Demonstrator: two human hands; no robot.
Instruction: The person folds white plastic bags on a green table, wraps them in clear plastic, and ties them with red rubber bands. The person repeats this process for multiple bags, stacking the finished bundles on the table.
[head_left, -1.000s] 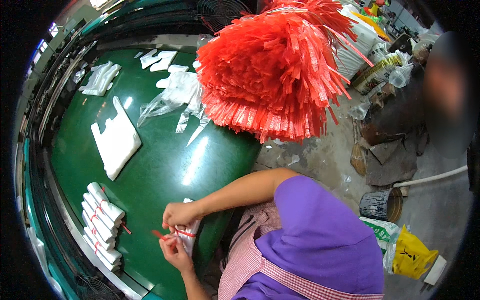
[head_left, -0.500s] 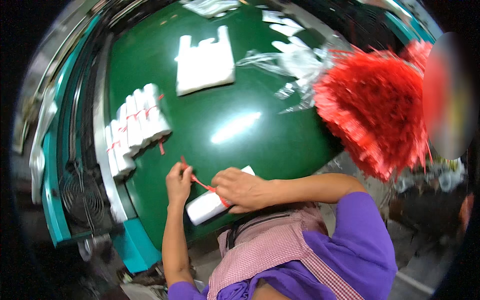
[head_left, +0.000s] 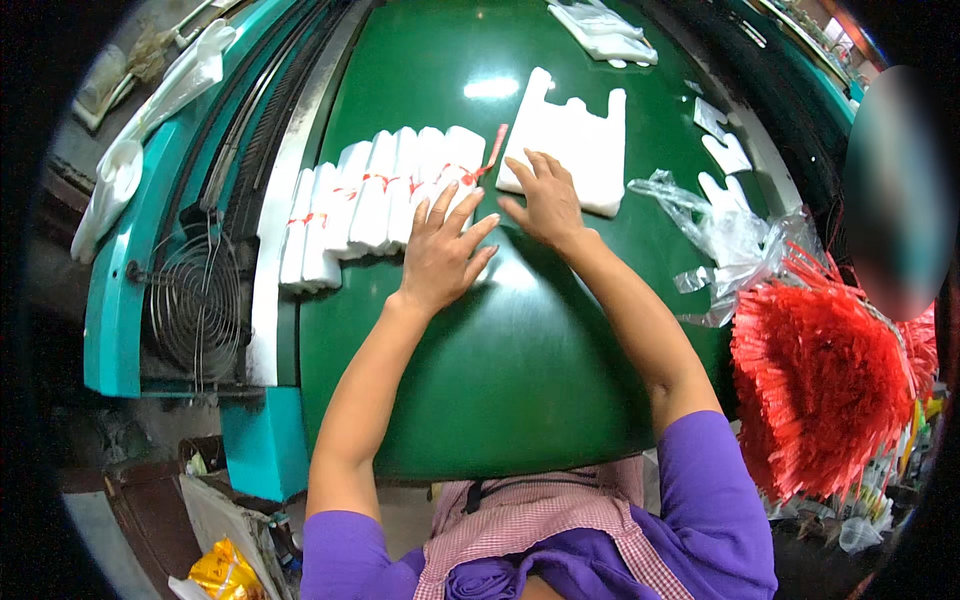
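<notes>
A row of white plastic-bag rolls [head_left: 375, 200] lies side by side on the green tabletop, each visible one tied with red string. My left hand [head_left: 440, 250] is open, fingers spread, at the near end of the rightmost roll [head_left: 462, 150]; the fingertips overlap it in view. A loose red tail [head_left: 497, 145] of its tie sticks up to the right. Fingers apart, my right hand [head_left: 548, 198] reaches the near-left edge of a flat stack of white handled bags [head_left: 575, 135]. It holds nothing; whether it presses on the stack I cannot tell.
A big bunch of red plastic strings [head_left: 820, 390] hangs at the table's right edge. Crumpled clear plastic [head_left: 715, 240] and white scraps [head_left: 725, 150] lie at the right. More white bags [head_left: 603, 35] rest at the far end. A teal machine frame with a wire fan guard [head_left: 197, 300] borders the left.
Both hands have let go of the red string and the roll near the front edge and moved forward. A roll now lies at the row's right end. The view has shifted.
</notes>
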